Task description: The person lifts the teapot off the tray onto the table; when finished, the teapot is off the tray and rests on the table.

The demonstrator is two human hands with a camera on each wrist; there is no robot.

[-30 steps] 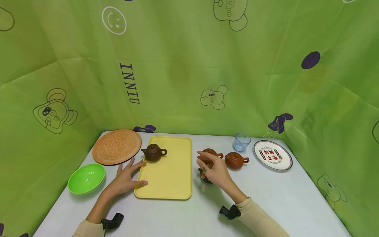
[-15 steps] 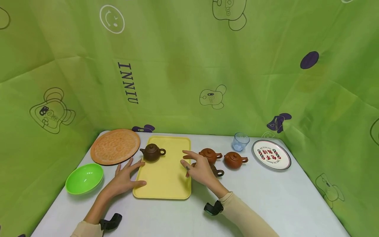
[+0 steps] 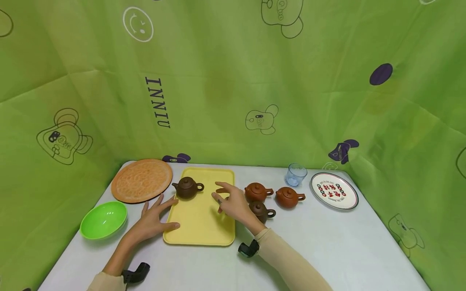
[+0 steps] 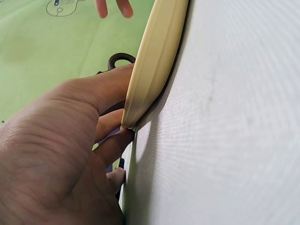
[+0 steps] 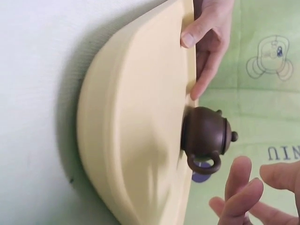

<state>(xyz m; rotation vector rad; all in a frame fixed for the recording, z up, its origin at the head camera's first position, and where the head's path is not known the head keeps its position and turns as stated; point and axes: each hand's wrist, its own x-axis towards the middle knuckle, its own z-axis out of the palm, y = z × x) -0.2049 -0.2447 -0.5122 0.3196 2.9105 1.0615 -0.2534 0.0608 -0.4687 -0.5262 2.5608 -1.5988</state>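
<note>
A dark brown teapot (image 3: 187, 188) stands upright near the far left corner of the yellow tray (image 3: 204, 226). My left hand (image 3: 151, 220) rests on the tray's left rim, thumb and index finger spread along it. In the right wrist view, its thumb (image 5: 190, 39) lies on the rim. My right hand (image 3: 233, 202) hovers over the tray's right part with fingers apart and nothing held. It is to the right of the teapot's handle and apart from it. Under the right wrist, a second dark brown teapot (image 3: 259, 210) sits on the table, partly hidden.
Two reddish-brown teapots (image 3: 257, 191) stand right of the tray. Behind them is a blue glass cup (image 3: 296, 174), with a patterned oval plate (image 3: 333, 190) farther right. On the left lie a round orange-brown board (image 3: 142, 180) and a green bowl (image 3: 103, 220). A green curtain (image 3: 218, 81) surrounds the table.
My right hand has moved left, from over the second dark brown teapot to above the tray, uncovering that teapot and a reddish-brown one. My left hand stays on the tray's rim.
</note>
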